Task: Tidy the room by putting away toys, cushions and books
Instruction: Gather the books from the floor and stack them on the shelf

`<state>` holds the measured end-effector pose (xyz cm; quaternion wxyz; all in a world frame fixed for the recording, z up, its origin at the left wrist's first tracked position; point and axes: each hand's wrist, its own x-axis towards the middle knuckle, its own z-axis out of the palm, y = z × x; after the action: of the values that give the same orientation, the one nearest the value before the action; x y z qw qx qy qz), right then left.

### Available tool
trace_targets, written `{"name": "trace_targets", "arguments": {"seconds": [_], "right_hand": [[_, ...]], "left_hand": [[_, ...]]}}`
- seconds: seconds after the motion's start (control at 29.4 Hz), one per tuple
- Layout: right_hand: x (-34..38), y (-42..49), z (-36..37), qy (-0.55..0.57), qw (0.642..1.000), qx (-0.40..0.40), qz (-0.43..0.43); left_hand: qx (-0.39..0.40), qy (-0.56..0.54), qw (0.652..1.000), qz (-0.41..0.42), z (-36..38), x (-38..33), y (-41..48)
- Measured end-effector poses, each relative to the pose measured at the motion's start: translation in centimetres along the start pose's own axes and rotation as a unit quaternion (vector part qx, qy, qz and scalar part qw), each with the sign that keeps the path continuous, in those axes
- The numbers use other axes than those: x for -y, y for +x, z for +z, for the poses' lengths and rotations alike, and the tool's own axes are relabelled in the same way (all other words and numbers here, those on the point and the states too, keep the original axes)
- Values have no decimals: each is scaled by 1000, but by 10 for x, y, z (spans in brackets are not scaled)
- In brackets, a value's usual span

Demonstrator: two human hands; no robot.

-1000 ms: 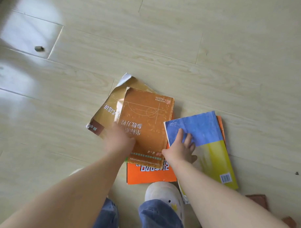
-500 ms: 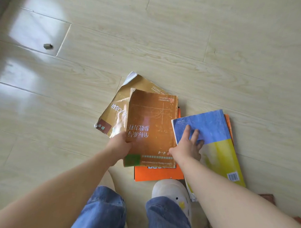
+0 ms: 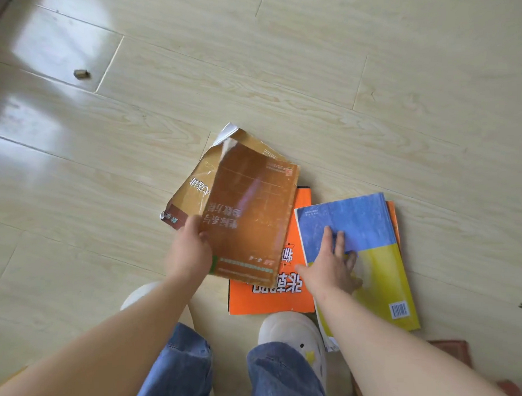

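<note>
Pale wood-grain plank floor (image 3: 368, 90), glossy, with a wide open stretch beyond and left of the books. Left hand (image 3: 190, 253) grips the brown softcover book (image 3: 251, 216) by its left edge, thumb on the shiny cover. Beneath it is a tan book (image 3: 194, 182), its corners torn and curled. Orange book (image 3: 272, 295) lies flat under both, near edge by a white shoe (image 3: 291, 330). Right hand (image 3: 333, 269) rests flat, fingers spread, on the blue-and-yellow book (image 3: 371, 253), which overlaps the orange one's right edge.

The blurred brown book (image 3: 248, 216) hides much of the orange book (image 3: 269, 298).
</note>
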<state>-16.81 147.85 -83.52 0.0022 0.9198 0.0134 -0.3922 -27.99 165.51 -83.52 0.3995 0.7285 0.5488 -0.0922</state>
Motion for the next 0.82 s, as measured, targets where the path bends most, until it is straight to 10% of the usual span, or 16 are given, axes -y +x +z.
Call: {"name": "trace_targets", "arguments": {"seconds": [0.51, 0.82], "right_hand": [[6, 6, 10, -94, 995, -40, 10], [16, 2, -32, 164, 970, -177, -43]], "left_hand": [[114, -107, 987, -26, 0, 1, -14], [2, -115, 993, -33, -5, 6, 0]]}}
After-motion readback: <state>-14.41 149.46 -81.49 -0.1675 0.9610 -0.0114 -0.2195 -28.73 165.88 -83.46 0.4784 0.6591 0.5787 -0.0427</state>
